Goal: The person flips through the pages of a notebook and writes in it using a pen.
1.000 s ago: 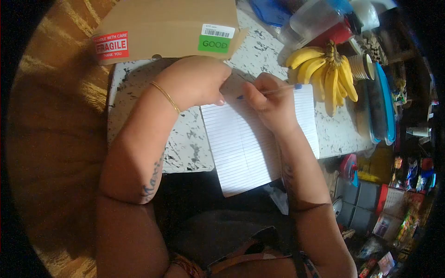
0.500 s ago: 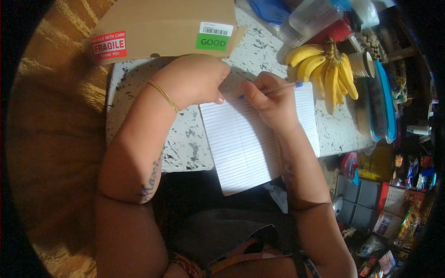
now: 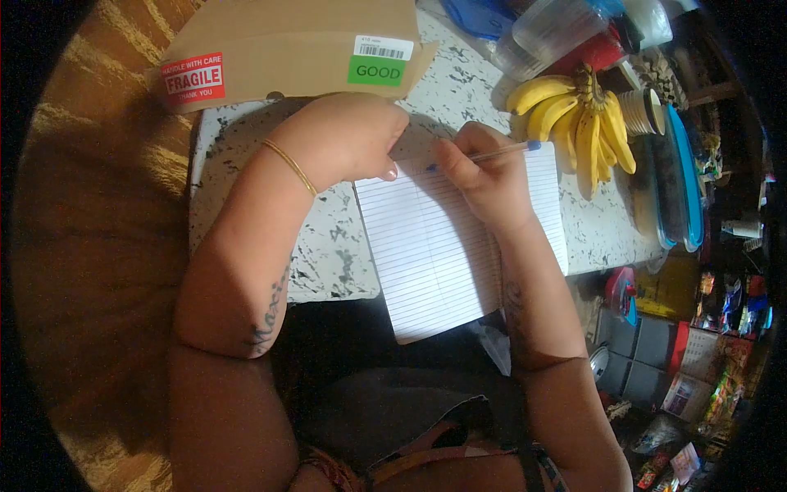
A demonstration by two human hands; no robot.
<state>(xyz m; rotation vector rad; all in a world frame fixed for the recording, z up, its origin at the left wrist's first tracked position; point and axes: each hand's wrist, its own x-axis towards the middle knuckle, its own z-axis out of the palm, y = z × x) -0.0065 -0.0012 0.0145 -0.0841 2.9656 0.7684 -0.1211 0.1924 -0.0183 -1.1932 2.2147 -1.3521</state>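
Note:
A ruled notebook [image 3: 443,271] lies open and tilted, its lower corner reaching past the table's front edge. My right hand [image 3: 492,172] is closed around a clear ballpoint pen [image 3: 518,148] with a blue end. The pen's blue tip points left, close to the upper part of the page; whether it touches the paper I cannot tell. My left hand [image 3: 369,139], below a thin gold bangle [image 3: 291,164], is bent inward at the notebook's upper left corner. Its thumb tip is by the page edge, and the other fingers are curled in and mostly hidden.
A cardboard box [image 3: 287,49] with fragile and "GOOD" stickers stands at the back of the speckled table [image 3: 328,262]. On the right are a bunch of bananas [image 3: 586,131], stacked paper cups [image 3: 639,112], plastic containers [image 3: 541,37] and a blue-lidded tub [image 3: 684,180].
The pen and my right hand have shifted very slightly, with the pen's tip a little lower left. My left hand stays at the notebook's corner.

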